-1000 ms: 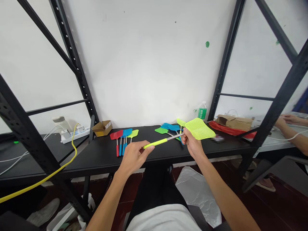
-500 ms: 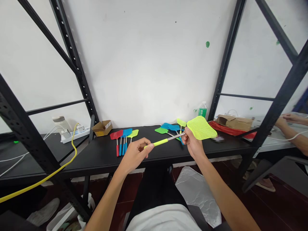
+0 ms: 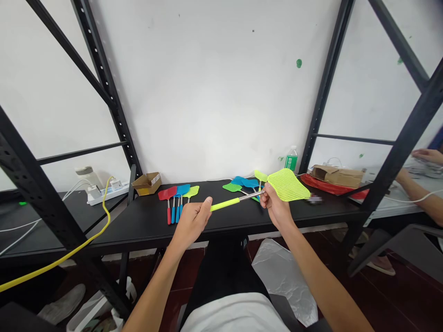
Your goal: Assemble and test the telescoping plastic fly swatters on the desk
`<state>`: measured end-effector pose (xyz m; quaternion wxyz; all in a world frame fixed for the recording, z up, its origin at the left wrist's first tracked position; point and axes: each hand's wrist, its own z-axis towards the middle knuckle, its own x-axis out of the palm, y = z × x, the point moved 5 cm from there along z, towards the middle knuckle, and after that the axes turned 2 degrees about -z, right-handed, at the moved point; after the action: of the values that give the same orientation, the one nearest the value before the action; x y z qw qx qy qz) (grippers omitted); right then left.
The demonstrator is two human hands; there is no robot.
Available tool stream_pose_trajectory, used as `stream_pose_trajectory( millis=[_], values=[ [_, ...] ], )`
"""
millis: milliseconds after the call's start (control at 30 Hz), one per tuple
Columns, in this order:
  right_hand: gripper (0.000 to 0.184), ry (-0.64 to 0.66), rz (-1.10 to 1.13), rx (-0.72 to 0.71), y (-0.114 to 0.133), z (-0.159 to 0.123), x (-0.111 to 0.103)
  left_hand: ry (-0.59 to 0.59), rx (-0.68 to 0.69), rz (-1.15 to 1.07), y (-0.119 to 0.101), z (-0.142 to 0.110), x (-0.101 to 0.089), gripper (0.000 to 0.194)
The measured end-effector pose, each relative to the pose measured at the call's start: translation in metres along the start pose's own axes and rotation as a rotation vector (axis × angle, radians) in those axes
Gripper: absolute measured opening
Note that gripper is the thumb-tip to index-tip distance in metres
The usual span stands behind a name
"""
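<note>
A yellow-green fly swatter with a metal telescopic shaft is held in the air across both hands. My left hand is closed around the end of its handle, thumb pointing up. My right hand pinches the shaft close below the perforated head. Behind my left hand, a row of fly swatters in red, blue and yellow-green lies on the black table. Behind my right hand lies a loose pile of blue and green fly swatters, partly hidden by the hand.
A small cardboard box stands at the back left. At the back right are a green-labelled bottle and a larger cardboard box over red plastic. A yellow cable hangs at left. Another person's arm is at far right.
My left hand has shifted from a fingertip hold to a closed fist around the handle's end. The swatter has moved slightly left. The other person's hands have moved apart.
</note>
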<state>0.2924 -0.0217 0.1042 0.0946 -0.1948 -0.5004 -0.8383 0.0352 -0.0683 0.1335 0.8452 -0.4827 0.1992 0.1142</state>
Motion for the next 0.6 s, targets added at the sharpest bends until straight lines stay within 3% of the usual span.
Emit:
stream_pose_trajectory(
  millis=[167,367,600],
  values=[
    [0.04,0.0,0.004,-0.004,0.0016,-0.0013,0.0012,0.004,-0.018,-0.079,0.004,0.0009,-0.0002,0.059],
    [0.037,-0.026,0.048,-0.016,0.0015,0.0,-0.0016,-0.001,0.028,-0.054,0.0021,0.0014,-0.0012,0.029],
    [0.039,-0.032,0.034,-0.006,0.0002,-0.0004,-0.0006,-0.052,0.076,0.096,-0.0022,0.0006,-0.0085,0.037]
  ],
)
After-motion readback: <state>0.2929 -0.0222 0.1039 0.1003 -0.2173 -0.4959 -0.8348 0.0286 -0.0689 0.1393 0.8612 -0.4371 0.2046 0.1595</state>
